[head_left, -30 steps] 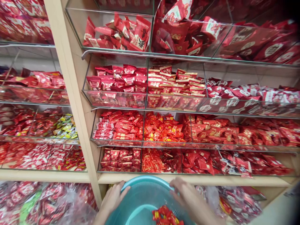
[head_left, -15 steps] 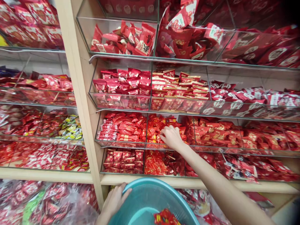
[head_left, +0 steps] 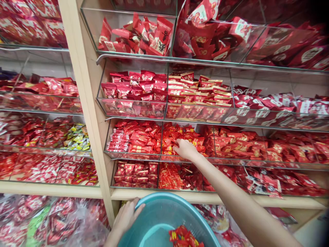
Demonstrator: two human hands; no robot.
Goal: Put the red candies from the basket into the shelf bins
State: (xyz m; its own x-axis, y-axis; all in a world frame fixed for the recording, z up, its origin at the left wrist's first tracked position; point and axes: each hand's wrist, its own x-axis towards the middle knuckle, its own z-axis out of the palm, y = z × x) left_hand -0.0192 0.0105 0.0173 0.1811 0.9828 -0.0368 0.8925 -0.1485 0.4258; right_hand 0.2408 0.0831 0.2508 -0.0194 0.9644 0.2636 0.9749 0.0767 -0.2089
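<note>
My left hand [head_left: 126, 218] grips the left rim of a teal plastic basket [head_left: 164, 199] at the bottom of the view. Inside the basket lies a small pile of red packets with yellow print [head_left: 184, 236]. My right hand [head_left: 185, 149] reaches over the clear front of a shelf compartment filled with similar red-and-yellow wrapped packets [head_left: 168, 139]. Its fingers are curled down among the packets; whatever they pinch is hidden. To the left of that hand, another compartment holds red packets [head_left: 140, 137] and some with checked ends.
Clear dividers and front panels [head_left: 195, 113] edge every shelf above and below my right hand. A wooden upright [head_left: 87, 96] stands at left, with more sweets beyond it. Bagged goods [head_left: 61, 223] sit under the wooden ledge [head_left: 180, 196].
My right hand has shifted slightly left, its fingers still among the packets. The view has moved a little, and more of the pile in the basket shows. My left hand stays on the rim.
</note>
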